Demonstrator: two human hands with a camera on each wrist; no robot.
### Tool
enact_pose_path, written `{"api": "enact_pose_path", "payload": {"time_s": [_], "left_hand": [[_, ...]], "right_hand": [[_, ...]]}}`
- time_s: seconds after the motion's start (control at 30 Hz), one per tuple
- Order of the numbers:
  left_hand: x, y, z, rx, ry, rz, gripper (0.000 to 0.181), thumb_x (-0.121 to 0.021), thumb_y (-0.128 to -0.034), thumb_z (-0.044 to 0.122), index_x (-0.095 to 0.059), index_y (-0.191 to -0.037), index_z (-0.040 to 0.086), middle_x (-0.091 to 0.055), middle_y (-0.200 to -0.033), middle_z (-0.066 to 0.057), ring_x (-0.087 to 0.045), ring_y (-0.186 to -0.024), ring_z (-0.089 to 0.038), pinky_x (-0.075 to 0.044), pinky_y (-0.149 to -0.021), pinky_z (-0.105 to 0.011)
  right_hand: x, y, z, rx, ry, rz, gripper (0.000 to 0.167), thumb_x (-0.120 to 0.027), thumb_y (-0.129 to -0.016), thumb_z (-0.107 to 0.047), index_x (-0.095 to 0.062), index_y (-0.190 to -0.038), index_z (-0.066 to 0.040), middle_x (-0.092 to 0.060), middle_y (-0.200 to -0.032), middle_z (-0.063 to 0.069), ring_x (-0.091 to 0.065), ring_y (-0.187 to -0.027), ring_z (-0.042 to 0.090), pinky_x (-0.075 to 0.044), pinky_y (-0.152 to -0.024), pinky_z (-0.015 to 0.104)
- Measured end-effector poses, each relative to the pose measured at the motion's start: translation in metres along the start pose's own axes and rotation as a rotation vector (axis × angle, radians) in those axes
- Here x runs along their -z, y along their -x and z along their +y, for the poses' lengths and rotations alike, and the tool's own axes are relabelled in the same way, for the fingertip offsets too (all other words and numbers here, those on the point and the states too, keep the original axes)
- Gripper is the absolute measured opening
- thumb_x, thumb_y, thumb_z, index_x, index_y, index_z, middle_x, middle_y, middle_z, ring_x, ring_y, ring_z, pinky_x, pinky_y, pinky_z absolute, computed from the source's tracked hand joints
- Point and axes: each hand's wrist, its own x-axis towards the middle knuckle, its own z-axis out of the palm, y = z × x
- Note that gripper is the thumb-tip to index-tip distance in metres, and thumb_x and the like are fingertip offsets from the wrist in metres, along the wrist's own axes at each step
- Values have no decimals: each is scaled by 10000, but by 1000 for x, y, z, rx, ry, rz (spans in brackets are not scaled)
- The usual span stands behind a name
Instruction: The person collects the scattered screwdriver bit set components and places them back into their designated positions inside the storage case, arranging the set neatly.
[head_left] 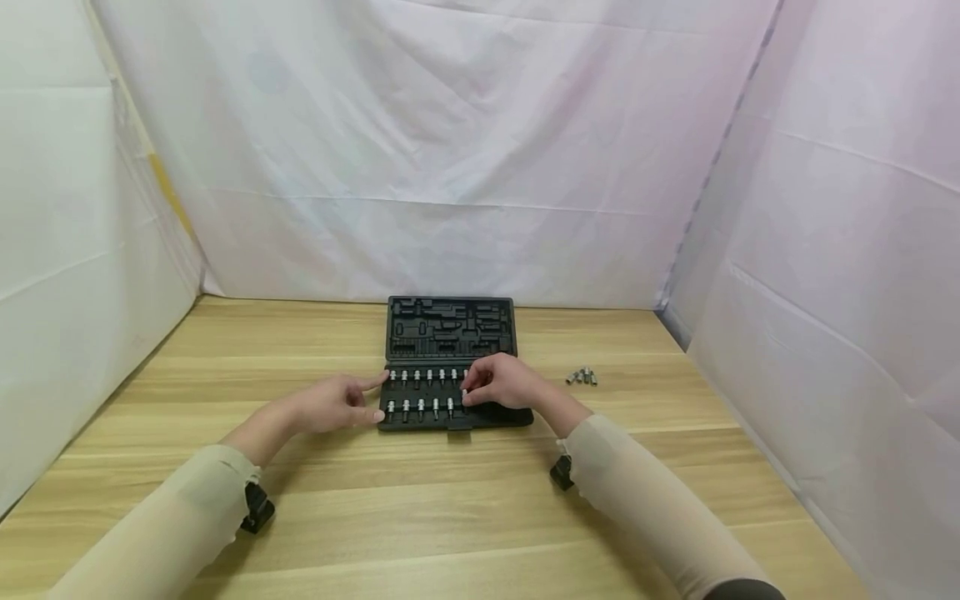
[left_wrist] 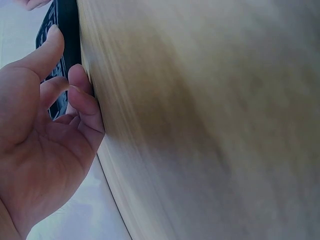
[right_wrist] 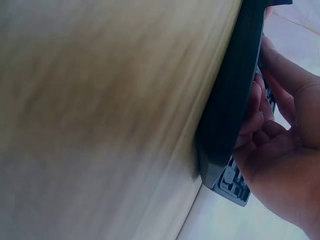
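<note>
A black socket case lies unfolded on the table in the head view. Its base holds a back row and a front row of silver bit sockets. My right hand is over the base and pinches a small bit socket between thumb and fingertips, at the right end of the front row. My left hand touches the case's left edge with the index finger and thumb spread apart. In the left wrist view its other fingers are loosely bent. The right palm and fingers partly hide the base's right side.
Several loose bit sockets lie on the wooden table to the right of the case. The case's lid lies back behind the base, with moulded recesses. White cloth hangs behind the table and along both sides.
</note>
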Motion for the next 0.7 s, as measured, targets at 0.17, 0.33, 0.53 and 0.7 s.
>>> {"api": "enact_pose_path", "payload": {"time_s": [0.17, 0.33, 0.53, 0.7], "left_hand": [[1, -1, -1, 3, -1, -5, 848, -773, -1033, 380, -340, -1725, 152, -412, -1711, -265, -514, -748, -178, -494, -655, -285], [1, -1, -1, 2, -5, -7, 842, -774, -1033, 377, -348, -1720, 142, -392, -1713, -258, -510, -735, -176, -497, -655, -284], [0, -1, 0, -1, -4, -5, 847, -778, -1028, 373, -347, -1722, 149, -425, -1697, -280, -511, -730, -170, -492, -642, -279], [0, 0, 1, -2, 0, -3, 844, -777, -1030, 354, -345, -1723, 144, -451, -1690, -276, -510, -732, -166, -490, -639, -278]], "right_hand": [[0, 1, 0, 21, 3, -40, 101, -849, -988, -241, -821, -1064, -182, -777, -1005, -38, -699, -905, 94, -592, -831, 297], [1, 2, -1, 24, 6, -58, 108, -849, -989, -250, -809, -1069, -189, -762, -1016, -32, -693, -913, 106, -587, -830, 304], [2, 2, 1, 17, 13, -50, 221, -851, -990, -296, -797, -1187, -211, -727, -1034, -13, -652, -915, 142, -548, -812, 328], [3, -2, 2, 39, 32, -60, 288, -802, -1029, -335, -779, -1303, -248, -721, -999, -4, -623, -851, 161, -507, -772, 338]]}}
